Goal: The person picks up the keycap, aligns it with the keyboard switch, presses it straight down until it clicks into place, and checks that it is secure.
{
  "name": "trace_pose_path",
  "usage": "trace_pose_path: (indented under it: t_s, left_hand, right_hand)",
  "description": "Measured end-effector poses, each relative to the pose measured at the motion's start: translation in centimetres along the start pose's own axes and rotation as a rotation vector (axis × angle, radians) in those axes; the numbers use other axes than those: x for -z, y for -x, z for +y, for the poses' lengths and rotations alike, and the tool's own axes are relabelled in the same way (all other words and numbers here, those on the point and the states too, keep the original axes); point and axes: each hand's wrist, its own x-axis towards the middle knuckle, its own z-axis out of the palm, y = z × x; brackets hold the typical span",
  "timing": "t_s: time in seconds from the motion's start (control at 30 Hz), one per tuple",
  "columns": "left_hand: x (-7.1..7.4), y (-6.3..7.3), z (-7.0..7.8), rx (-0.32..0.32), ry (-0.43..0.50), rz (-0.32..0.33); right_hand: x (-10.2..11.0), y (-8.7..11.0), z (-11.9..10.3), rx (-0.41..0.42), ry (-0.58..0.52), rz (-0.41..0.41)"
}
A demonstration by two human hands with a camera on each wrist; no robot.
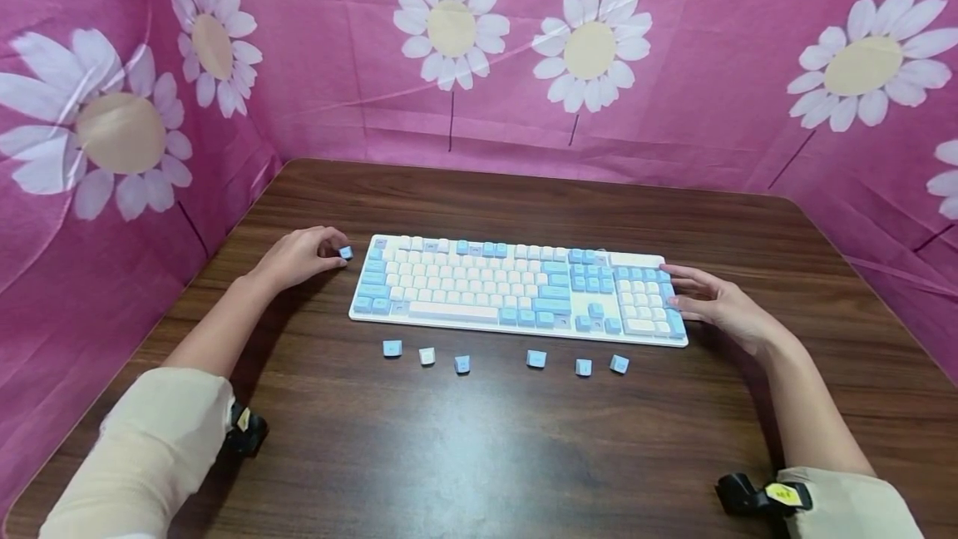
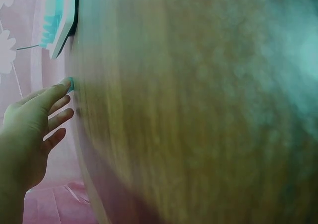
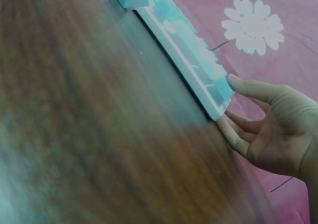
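A light-blue keycap (image 1: 345, 253) is pinched between the thumb and fingers of my left hand (image 1: 295, 259), just left of the keyboard. The left wrist view shows that keycap (image 2: 70, 84) at the fingertips, mostly covered. The white and blue keyboard (image 1: 479, 314) lies flat on the table, with several bare switch spots in its top and bottom rows. At its right end my right hand (image 1: 722, 310) holds the edge. In the right wrist view the thumb (image 3: 253, 89) touches the end keys, while the other fingers meet the lower edge of the keyboard (image 3: 174, 55).
A row of loose keycaps lies in front of the keyboard: a blue one (image 1: 392, 348) at the left, a white one (image 1: 427, 356) beside it, and several more blue ones toward the right keycap (image 1: 619, 364). Pink flowered cloth (image 1: 329, 48) surrounds the brown wooden table (image 1: 479, 456).
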Motion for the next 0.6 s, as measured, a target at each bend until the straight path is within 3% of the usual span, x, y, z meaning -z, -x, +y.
trace_pose_path:
  t_s: [0.6]
  left_hand:
    - [-0.55,-0.12,-0.25,0.009,-0.026,0.024]
  right_hand:
    - [-0.04,-0.02,0.3,0.024,0.013,-0.012]
